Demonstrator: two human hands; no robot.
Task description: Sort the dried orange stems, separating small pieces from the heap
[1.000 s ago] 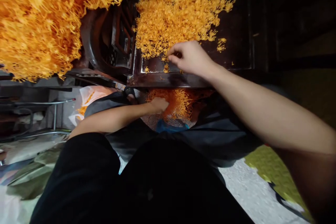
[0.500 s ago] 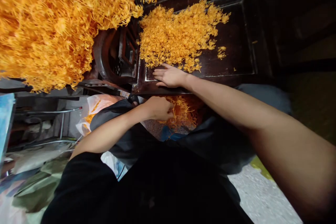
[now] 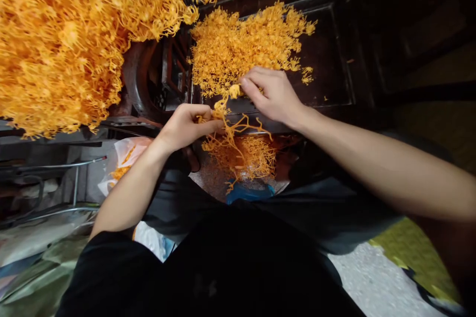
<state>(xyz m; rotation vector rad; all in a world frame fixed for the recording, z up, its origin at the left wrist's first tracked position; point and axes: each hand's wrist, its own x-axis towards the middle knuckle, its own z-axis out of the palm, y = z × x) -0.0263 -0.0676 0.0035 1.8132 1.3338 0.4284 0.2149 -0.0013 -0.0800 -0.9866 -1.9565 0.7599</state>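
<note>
My left hand (image 3: pixel 186 125) is closed in a pinch on a clump of thin orange strands (image 3: pixel 226 129) that hangs down from it. My right hand (image 3: pixel 273 94) is closed too, its fingers pinching the top of the same clump at the near edge of a dark wooden surface (image 3: pixel 327 64). A loose pile of orange strands (image 3: pixel 241 44) lies on that surface just beyond my right hand. Below both hands, more orange strands (image 3: pixel 245 158) fill a dark-rimmed container (image 3: pixel 208 178) at my lap.
A big heap of the same orange strands (image 3: pixel 63 44) fills the upper left. A dark carved wooden piece (image 3: pixel 148 79) stands between heap and surface. A metal frame (image 3: pixel 55 168) and plastic bags (image 3: pixel 122 158) lie at left. My black-clothed legs (image 3: pixel 208 267) fill the foreground.
My left hand rose from the container with a clump of strands. My right hand went from lying flat at the surface's edge to pinching that clump.
</note>
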